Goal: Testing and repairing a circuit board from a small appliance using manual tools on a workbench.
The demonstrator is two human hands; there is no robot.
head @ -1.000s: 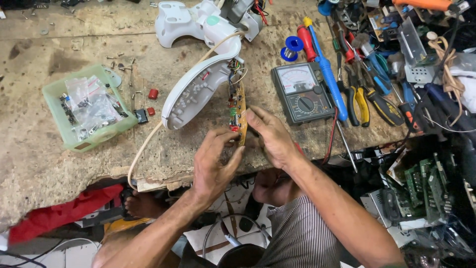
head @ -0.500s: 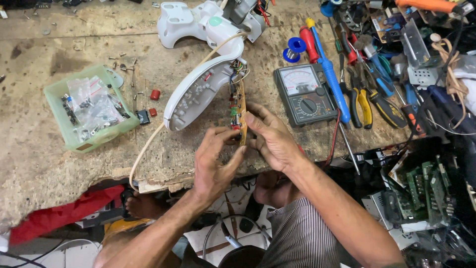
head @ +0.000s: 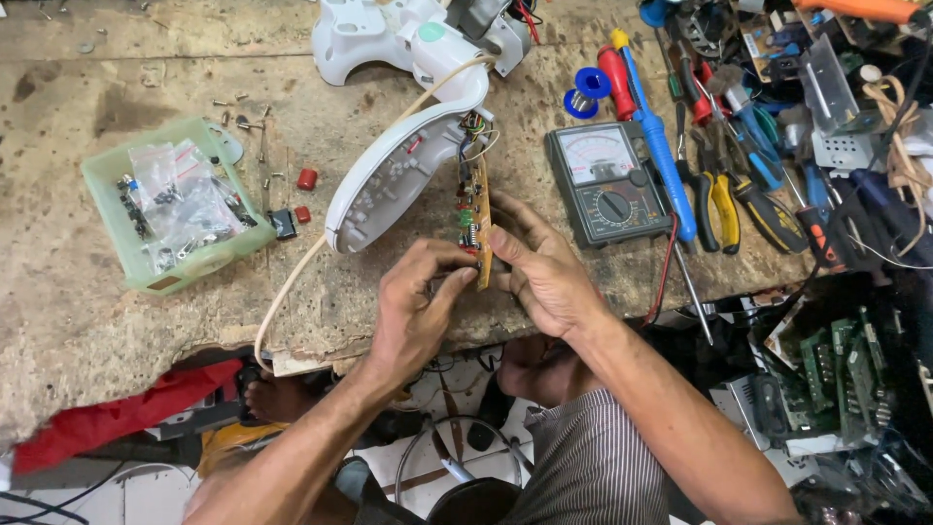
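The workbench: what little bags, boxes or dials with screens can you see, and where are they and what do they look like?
Clear plastic bags: small, holding tiny dark parts, piled inside the tub.
Green tub: pale, see-through, rectangular, on the bench's left side.
Meter: dark grey box right of the hands, with a white dial window on top and a round black knob below.
No other screens or signs show.

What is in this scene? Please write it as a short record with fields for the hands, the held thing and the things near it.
Left hand: grips the circuit board from the left
Right hand: grips the same board from the right
Board: on edge, wired to the white casing
Right of board: analog multimeter, blue screwdriver
Left of casing: green tray with small bags
Surface: worn workbench
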